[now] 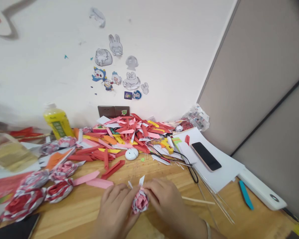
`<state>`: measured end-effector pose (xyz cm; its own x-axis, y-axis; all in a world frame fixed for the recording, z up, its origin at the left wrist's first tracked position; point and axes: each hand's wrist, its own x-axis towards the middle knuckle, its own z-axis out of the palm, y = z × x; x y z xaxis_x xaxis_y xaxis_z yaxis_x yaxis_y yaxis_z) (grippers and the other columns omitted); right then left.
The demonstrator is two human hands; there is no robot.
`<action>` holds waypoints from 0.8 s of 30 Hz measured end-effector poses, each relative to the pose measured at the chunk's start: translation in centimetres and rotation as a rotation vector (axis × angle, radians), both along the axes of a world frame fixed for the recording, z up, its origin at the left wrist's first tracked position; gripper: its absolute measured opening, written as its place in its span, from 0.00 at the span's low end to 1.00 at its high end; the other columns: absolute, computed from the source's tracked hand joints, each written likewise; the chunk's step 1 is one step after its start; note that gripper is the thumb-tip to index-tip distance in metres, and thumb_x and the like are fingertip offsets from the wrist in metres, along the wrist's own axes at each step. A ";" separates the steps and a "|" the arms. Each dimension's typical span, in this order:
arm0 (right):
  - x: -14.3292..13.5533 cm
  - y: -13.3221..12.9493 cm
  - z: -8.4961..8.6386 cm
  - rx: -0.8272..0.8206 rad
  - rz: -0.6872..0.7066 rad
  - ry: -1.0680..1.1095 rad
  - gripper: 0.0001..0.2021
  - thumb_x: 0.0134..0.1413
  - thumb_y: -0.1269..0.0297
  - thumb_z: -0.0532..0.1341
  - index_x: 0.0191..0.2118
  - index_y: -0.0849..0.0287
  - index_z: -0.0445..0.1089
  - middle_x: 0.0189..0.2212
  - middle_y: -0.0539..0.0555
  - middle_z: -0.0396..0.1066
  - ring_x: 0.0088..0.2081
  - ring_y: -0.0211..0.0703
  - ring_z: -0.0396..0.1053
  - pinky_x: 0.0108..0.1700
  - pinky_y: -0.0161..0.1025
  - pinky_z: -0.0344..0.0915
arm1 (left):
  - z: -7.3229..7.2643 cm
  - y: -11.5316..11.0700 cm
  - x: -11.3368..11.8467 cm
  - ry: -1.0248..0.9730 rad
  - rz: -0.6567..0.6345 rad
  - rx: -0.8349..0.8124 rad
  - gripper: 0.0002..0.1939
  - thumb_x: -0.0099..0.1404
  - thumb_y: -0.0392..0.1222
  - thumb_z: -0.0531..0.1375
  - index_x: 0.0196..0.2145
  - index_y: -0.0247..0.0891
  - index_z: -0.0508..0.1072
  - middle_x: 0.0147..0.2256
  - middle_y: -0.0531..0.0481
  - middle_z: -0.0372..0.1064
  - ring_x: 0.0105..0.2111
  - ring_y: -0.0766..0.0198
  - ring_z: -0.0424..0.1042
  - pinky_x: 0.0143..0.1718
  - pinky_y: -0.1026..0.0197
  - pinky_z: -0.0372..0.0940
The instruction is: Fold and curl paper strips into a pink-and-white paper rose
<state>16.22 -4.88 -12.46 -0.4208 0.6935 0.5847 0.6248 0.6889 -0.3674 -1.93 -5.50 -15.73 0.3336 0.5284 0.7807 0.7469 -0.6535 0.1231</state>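
A pink and white folded-paper flower [140, 201] is held between my two hands, low in the middle of the view above the wooden table. My left hand [117, 205] wraps round its left side, with the thumb along the petals. The fingers of my right hand [164, 199] pinch its upper right edge. A white paper tip [142, 181] sticks up from the top of the flower between the hands. Pink folded paper strips [99, 183] lie just beyond my left hand. A thin pale stick [198, 200] rests to the right of my right hand.
Finished red and white paper flowers [59, 190] lie at left by a yellow bottle [57, 121]. Folded strips [134, 129] pile against the wall, near a yellow glue gun [166, 145] and white earbud case [132, 154]. At right, a phone [206, 156] rests on white paper [223, 181].
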 end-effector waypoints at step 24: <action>-0.1 -0.1 0.0 0.115 -0.055 -0.041 0.20 0.68 0.62 0.43 0.31 0.58 0.68 0.23 0.52 0.71 0.24 0.40 0.67 0.25 0.36 0.54 | -0.2 0.0 -0.1 0.023 0.008 0.013 0.13 0.64 0.38 0.54 0.46 0.41 0.72 0.32 0.49 0.75 0.37 0.57 0.70 0.47 0.52 0.56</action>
